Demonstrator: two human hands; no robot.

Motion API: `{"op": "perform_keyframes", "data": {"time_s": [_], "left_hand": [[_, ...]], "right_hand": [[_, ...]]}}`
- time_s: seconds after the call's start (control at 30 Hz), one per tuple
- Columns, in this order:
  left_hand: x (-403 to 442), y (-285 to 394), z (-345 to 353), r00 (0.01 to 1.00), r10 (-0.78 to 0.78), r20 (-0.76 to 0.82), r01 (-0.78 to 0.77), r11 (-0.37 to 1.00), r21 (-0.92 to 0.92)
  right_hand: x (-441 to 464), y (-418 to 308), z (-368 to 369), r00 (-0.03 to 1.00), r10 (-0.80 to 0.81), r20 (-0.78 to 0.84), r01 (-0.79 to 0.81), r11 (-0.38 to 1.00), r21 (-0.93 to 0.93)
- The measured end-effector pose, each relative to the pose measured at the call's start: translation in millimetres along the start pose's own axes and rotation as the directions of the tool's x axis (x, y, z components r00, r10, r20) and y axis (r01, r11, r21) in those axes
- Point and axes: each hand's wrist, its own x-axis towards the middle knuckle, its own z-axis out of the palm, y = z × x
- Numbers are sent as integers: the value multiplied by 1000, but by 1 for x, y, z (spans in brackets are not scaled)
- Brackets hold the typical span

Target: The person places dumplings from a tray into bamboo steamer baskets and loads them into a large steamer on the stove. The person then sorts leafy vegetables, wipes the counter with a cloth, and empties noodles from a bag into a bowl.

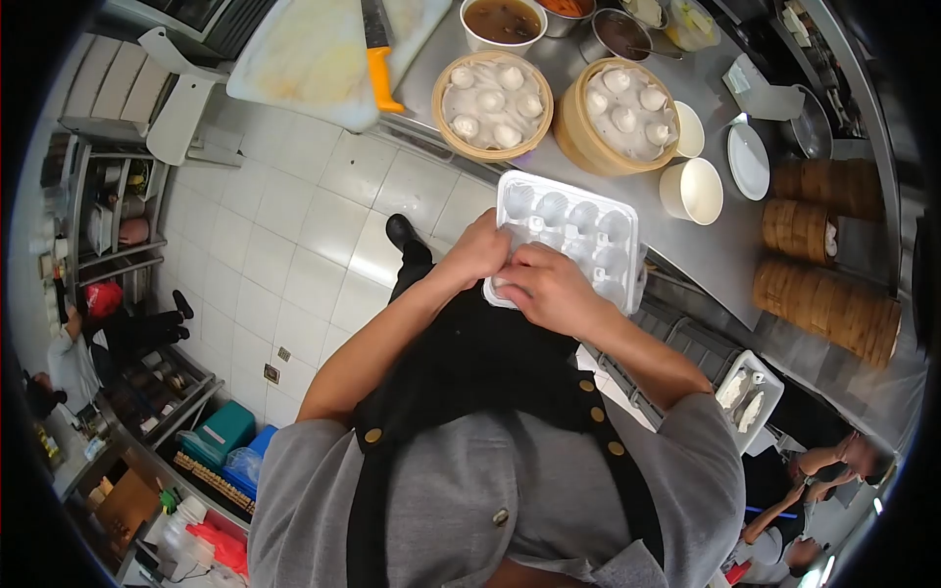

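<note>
A white plastic tray (pixel 567 211) with rows of round hollows is held before my apron, tilted, just off the counter's front edge. My left hand (pixel 477 247) is closed on its left edge. Close beside it, my right hand (pixel 551 284) has its fingers curled and pressed at the tray's near left part. What lies under the right fingertips is hidden. Beyond the tray stand two round bamboo steamers, the left one (pixel 438 106) and the right one (pixel 578 149), each bearing several white pleated dumplings (pixel 623 120) on a pale liner.
A knife (pixel 380 73) with an orange handle rests on a white cutting board (pixel 294 59). A bowl of brown liquid (pixel 502 20), paper cups (pixel 692 192) and stacked bamboo steamers (pixel 828 304) stand on the steel counter (pixel 730 245). Other people (pixel 784 519) are at lower right and far left.
</note>
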Motion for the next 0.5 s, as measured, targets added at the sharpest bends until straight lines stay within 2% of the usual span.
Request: {"op": "perform_keyframes", "data": {"time_s": [0.1,0.23,0.33,0.43,0.47,0.5], "left_hand": [[10,-20,2,999,-12,-32,15,997,73],[10,-18,0,997,-67,-45,63,995,-79],[-1,4,-5,988,-153,10,150,955,-256],[-9,13,-18,967,-225,117,252,904,-346],[-14,15,-22,967,-218,128,251,889,-383],[-20,16,-25,968,-211,139,250,873,-418]], "right_hand": [[2,1,-1,999,-15,33,18,996,-88],[0,4,-5,998,0,62,7,993,-114],[3,11,-9,999,-45,-25,44,999,-21],[9,17,-35,979,194,-57,-159,913,376],[10,21,-48,957,272,-100,-201,872,446],[12,29,-62,936,296,-191,-177,864,472]]}}
